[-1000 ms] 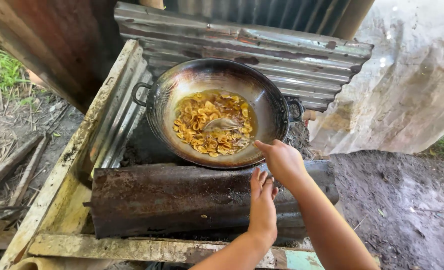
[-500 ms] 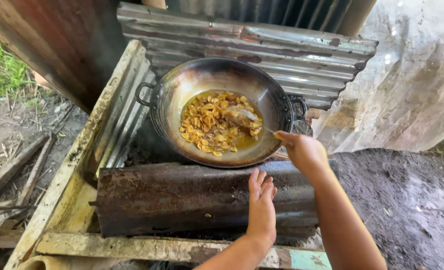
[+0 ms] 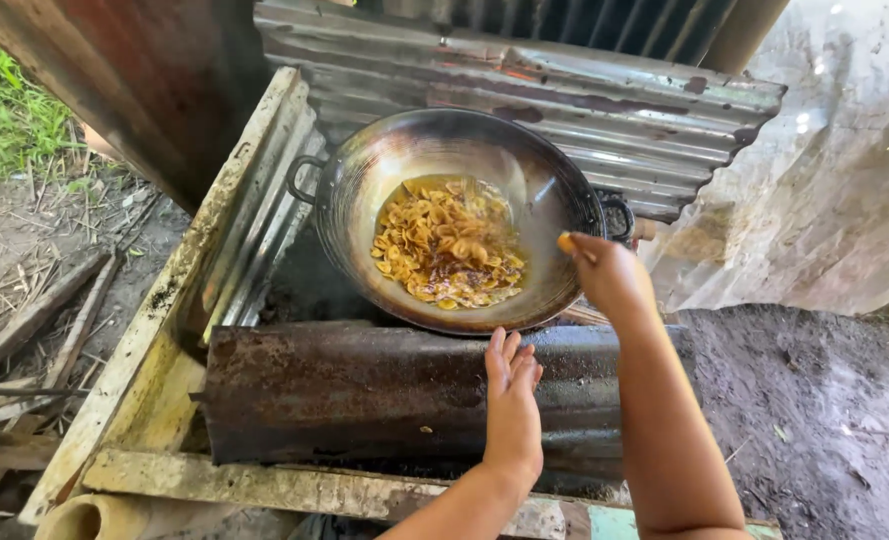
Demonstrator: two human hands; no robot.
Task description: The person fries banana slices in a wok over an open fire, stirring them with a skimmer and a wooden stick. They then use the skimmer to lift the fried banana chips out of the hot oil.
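Chips (image 3: 447, 245) fry in the wok (image 3: 364, 190); my right hand (image 3: 609, 275) pinches 1 yellow chip (image 3: 565, 243) at its rim, my left hand (image 3: 511, 400) lies open and flat on the rusty metal sheet (image 3: 344, 390).

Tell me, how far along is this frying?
Done: the chips are in oil in the wok, many golden. In hand: the right hand grips a utensil handle at the rim; the left hand rests flat on the rusty sheet. Left: none are lifted out yet.
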